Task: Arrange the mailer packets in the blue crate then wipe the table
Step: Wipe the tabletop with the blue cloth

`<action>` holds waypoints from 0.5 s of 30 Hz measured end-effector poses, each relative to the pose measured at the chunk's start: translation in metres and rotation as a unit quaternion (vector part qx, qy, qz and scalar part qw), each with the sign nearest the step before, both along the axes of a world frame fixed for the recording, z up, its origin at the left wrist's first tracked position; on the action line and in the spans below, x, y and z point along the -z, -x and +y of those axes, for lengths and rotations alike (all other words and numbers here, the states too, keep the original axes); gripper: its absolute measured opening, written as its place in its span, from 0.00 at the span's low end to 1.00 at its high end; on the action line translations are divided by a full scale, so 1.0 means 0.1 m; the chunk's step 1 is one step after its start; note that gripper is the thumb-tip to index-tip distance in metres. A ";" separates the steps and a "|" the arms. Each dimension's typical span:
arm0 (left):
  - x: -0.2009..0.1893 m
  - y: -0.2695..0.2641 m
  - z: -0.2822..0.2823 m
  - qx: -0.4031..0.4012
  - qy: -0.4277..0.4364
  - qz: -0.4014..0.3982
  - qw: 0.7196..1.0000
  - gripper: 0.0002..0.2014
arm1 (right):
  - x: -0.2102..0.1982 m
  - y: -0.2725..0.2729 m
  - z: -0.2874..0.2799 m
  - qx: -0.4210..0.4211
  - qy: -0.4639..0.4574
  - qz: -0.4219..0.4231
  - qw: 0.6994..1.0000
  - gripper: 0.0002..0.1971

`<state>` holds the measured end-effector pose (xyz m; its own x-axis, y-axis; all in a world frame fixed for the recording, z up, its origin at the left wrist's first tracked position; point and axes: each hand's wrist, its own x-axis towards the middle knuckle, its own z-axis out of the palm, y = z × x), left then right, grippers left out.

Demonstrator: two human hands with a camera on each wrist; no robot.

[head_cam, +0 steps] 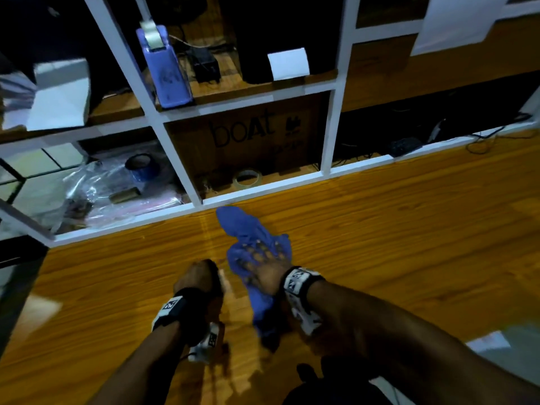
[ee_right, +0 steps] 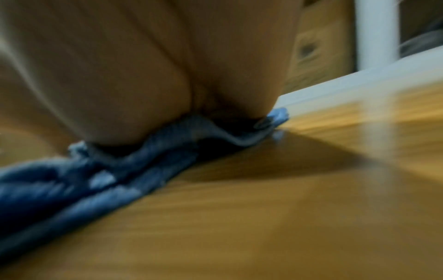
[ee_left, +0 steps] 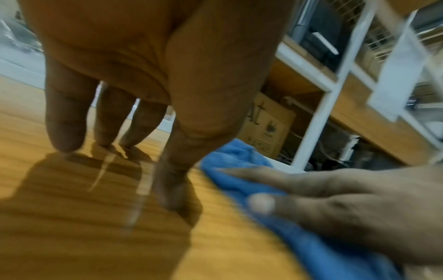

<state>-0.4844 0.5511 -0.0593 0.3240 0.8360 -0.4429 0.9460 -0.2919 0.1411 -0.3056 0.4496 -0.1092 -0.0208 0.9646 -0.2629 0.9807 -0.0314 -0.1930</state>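
1. The rumpled blue cloth (head_cam: 254,244) lies on the glossy orange-brown wooden table (head_cam: 409,229), its far end close to the white front rail of the shelving. No blue crate or mailer packet shows in any view.
2. The right hand (head_cam: 264,267) lies palm-down on the cloth, fingers straight and spread, pressing it flat to the wood; the right wrist view, heavily blurred, shows the palm bearing on bunched folds of the cloth.
3. The left hand (head_cam: 201,277) sits just beside the cloth, not touching it. In the left wrist view its fingers (ee_left: 64,121) point down, relaxed and slightly apart, tips at or near the tabletop, holding nothing.
4. Both wrists carry strapped-on cameras.
5. Behind the table stands a white-framed shelving unit (head_cam: 328,135). Its middle bay holds a brown cardboard box printed "boat" (head_cam: 248,135) with a roll of clear tape (head_cam: 247,177) in front.
6. The left bay holds crumpled clear plastic and a blue tape roll (head_cam: 141,166); one shelf up stands a blue tape dispenser (head_cam: 165,65).
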 end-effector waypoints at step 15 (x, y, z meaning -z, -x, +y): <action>0.07 -2.52 -0.82 0.035 0.002 -0.029 0.999 0.34 | -0.51 -2.94 -0.08 0.078 -0.049 0.044 0.995 0.32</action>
<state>-0.2320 0.4687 -0.0664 0.4073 0.8084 -0.4250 0.9133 -0.3564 0.1974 -0.0115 0.4418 -0.0584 0.1119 0.9790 -0.1704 0.9444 -0.1581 -0.2882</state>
